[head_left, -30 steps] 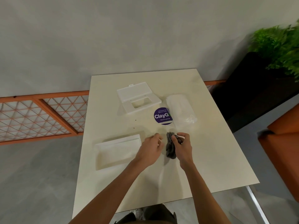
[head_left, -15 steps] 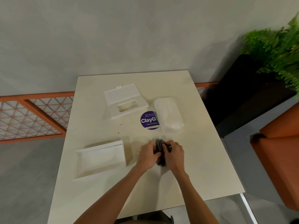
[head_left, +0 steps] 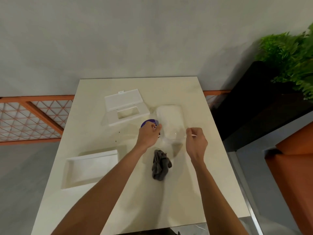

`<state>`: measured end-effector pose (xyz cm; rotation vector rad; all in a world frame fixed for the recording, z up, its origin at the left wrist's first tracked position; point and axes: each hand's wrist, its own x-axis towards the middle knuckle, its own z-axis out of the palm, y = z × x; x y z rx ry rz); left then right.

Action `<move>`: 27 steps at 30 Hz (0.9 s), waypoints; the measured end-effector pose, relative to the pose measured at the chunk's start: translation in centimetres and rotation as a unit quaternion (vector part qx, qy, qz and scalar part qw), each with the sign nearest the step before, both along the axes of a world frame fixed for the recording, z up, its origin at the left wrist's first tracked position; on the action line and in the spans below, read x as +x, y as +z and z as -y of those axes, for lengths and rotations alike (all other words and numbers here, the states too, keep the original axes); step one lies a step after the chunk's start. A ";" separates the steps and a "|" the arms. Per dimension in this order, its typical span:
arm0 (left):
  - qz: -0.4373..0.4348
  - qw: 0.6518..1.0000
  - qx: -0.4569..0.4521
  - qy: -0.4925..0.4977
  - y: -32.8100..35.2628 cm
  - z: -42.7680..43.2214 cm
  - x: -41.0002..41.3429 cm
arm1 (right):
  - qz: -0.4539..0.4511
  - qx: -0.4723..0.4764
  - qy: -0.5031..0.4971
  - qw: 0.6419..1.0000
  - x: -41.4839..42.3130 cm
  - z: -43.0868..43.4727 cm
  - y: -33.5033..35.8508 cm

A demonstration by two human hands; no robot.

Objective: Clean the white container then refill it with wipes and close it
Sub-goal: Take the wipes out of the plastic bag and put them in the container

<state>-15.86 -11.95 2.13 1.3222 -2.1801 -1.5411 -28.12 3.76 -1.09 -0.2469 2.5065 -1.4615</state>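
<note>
The open white container base (head_left: 92,167) lies at the table's near left. Its lid (head_left: 126,108), flap raised, rests farther back. A pack of white wipes in clear plastic (head_left: 169,118) lies at the middle right. My left hand (head_left: 149,135) pinches the wrapper's near left corner with curled fingers. My right hand (head_left: 196,140) pinches its near right corner. The crumpled grey cloth (head_left: 160,165) lies loose on the table just behind both hands, held by neither.
A round purple sticker (head_left: 147,122) shows beside the pack, partly hidden by my left hand. The cream table (head_left: 186,192) has a drop on all sides. An orange lattice rail (head_left: 33,116) runs at the left; a dark planter with a fern (head_left: 288,56) stands at the right.
Both hands let go of the grey cloth, which now lies on the table. They moved forward to the near corners of the wipes pack.
</note>
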 end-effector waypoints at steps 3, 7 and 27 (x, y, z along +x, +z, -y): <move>-0.022 0.998 0.040 0.050 -1.5 0.4 -2.9 | 0.030 0.003 0.013 0.999 -2.3 2.0 -0.2; -0.003 0.986 0.116 0.120 -3.1 0.7 -5.6 | 0.088 0.035 0.052 0.994 -4.4 3.8 -1.1; -0.162 0.946 0.250 0.129 0.1 -1.0 -0.1 | 0.096 -0.093 0.047 0.990 0.9 0.1 2.7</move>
